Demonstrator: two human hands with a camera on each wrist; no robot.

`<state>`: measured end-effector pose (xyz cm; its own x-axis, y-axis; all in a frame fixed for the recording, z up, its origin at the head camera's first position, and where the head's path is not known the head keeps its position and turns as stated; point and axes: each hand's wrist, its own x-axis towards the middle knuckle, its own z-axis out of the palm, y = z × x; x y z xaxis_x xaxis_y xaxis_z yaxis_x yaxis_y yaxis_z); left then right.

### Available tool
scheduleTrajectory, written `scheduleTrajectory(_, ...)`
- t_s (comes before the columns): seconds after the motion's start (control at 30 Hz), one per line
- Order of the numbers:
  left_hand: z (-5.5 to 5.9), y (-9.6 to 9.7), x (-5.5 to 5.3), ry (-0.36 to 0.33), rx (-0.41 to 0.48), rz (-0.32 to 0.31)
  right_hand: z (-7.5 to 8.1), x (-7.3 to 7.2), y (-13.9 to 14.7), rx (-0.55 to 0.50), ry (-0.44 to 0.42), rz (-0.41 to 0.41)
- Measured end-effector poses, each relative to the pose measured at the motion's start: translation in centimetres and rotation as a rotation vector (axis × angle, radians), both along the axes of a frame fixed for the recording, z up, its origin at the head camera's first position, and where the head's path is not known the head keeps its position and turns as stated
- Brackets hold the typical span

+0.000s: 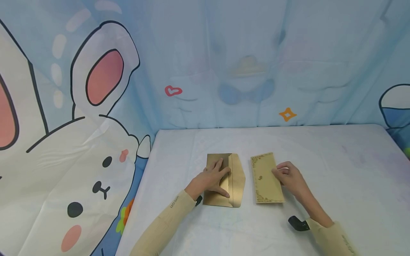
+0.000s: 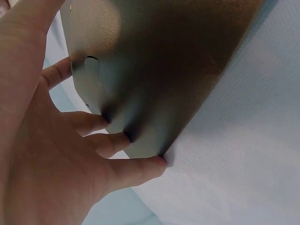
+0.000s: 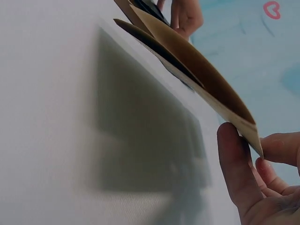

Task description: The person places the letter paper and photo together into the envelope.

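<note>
A gold envelope (image 1: 237,177) lies flat on the white table with its pointed flap opened out to the right. My left hand (image 1: 209,179) rests on it with fingers spread, the fingertips pressing its shiny surface. In the left wrist view, that hand's fingertips touch the dark gold envelope (image 2: 183,51) near its edge. To the right, my right hand (image 1: 291,179) pinches the right edge of a tan card (image 1: 266,183) with ornate printed corners and a small central motif. The right wrist view shows the card (image 3: 201,70) folded, its leaves parted, raised above its shadow.
A white cloth covers the table (image 1: 336,170). Behind it hangs a light blue backdrop (image 1: 198,49), and a large cartoon rabbit (image 1: 80,170) is printed on the left side. Dark wrist straps or mounts (image 1: 298,223) show by the tan sleeves (image 1: 163,220).
</note>
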<state>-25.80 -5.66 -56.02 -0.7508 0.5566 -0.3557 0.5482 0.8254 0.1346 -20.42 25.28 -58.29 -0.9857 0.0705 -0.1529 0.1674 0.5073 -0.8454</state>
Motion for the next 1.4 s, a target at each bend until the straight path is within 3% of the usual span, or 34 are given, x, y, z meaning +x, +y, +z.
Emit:
scheduleTrajectory(0.4,-0.1,0.2,0.0,-0.006,0.009,0.001,0.1,-0.6,-2.0,-0.061,-0.048,0.023)
scheduleTrajectory(0.83,-0.6,0.2,0.0,0.001,0.022,-0.007,-0.3,-0.9,-4.2,-0.096,-0.039,0.063)
scheduleTrajectory(1.07,0.1,-0.2,0.3,-0.006,0.036,0.014,-0.5,-1.3,-5.5,-0.090,-0.047,0.064)
scheduleTrajectory(1.4,0.2,0.1,0.1,-0.009,0.029,0.010,-0.6,-1.6,-6.4,-0.082,-0.029,0.063)
